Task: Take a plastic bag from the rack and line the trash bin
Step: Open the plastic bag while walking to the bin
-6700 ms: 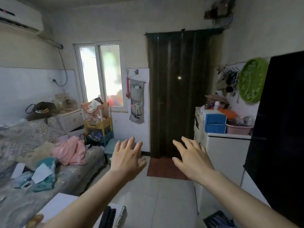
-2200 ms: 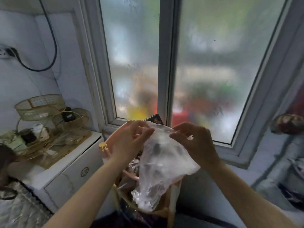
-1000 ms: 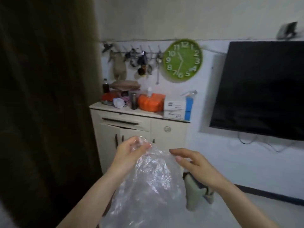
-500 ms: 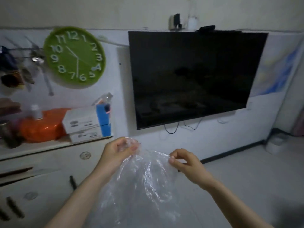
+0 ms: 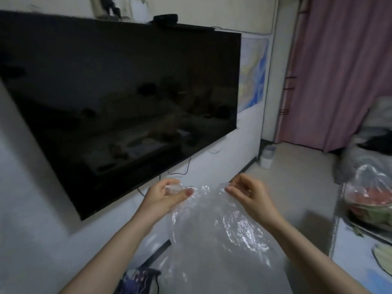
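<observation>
A clear, crinkled plastic bag [image 5: 218, 236] hangs in front of me, held by its top edge. My left hand [image 5: 165, 197] pinches the bag's left corner between thumb and fingers. My right hand [image 5: 250, 196] pinches the right part of the rim, a short gap apart from the left. The bag's body droops down between my forearms. A small white trash bin [image 5: 267, 156] stands on the floor far off, by the wall corner near the pink curtain. The rack is out of view.
A large black television [image 5: 118, 98] fills the wall on my left. A pink curtain [image 5: 339, 71] hangs at the back right. At the right edge a white table [image 5: 358, 257] carries a bagged cut watermelon [image 5: 371, 198]. Pale floor [image 5: 297, 177] stretches toward the bin.
My view has swung right, from the clock and cabinet to the television, curtain and floor. Both hands keep hold of the bag and have pulled its top edge slightly wider.
</observation>
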`<state>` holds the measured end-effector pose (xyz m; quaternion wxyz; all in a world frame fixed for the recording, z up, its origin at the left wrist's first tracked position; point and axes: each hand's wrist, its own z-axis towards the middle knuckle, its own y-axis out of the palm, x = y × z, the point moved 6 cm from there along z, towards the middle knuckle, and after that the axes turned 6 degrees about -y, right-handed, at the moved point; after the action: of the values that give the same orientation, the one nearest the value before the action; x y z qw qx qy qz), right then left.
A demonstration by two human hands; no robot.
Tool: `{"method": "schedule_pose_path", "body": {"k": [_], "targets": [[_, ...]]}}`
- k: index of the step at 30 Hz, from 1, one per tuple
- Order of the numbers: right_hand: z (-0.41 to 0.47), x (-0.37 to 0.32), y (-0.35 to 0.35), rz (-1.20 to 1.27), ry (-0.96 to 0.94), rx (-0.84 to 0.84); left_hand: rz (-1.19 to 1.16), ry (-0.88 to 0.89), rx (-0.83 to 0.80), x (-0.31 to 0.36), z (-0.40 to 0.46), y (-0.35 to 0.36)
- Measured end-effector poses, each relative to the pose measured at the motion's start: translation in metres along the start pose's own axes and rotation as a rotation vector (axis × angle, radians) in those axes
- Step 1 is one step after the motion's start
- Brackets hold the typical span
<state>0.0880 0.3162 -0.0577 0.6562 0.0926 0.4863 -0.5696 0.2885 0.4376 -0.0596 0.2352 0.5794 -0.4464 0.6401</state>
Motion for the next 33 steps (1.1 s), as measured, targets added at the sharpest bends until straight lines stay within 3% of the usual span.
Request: {"method": "schedule_pose_path", "body": {"k": [8, 13, 17, 24, 30, 33], "targets": [[0.136, 0.118, -0.061, 0.020, 0.062, 0.088, 0.026, 0.091, -0.066, 0.029, 0.199, 0.070], [0.210, 0.181, -0.096, -0.103, 0.077, 0.093, 0.071, 0.151, -0.122, 0.054, 0.305, 0.112], [0.256, 0.230, -0.121, -0.294, 0.085, 0.146, 0.176, 0.172, -0.349, 0.077, 0.381, 0.171], [0.342, 0.321, -0.166, -0.363, 0.101, 0.224, 0.453, 0.483, -0.611, 0.148, 0.500, 0.330], [0.415, 0.405, -0.243, -0.297, 0.244, 0.300, 0.309, 0.502, -0.720, 0.193, 0.623, 0.425], [0.438, 0.453, -0.280, -0.263, 0.368, 0.256, 0.259, 0.509, -0.735, 0.215, 0.677, 0.465]]}}
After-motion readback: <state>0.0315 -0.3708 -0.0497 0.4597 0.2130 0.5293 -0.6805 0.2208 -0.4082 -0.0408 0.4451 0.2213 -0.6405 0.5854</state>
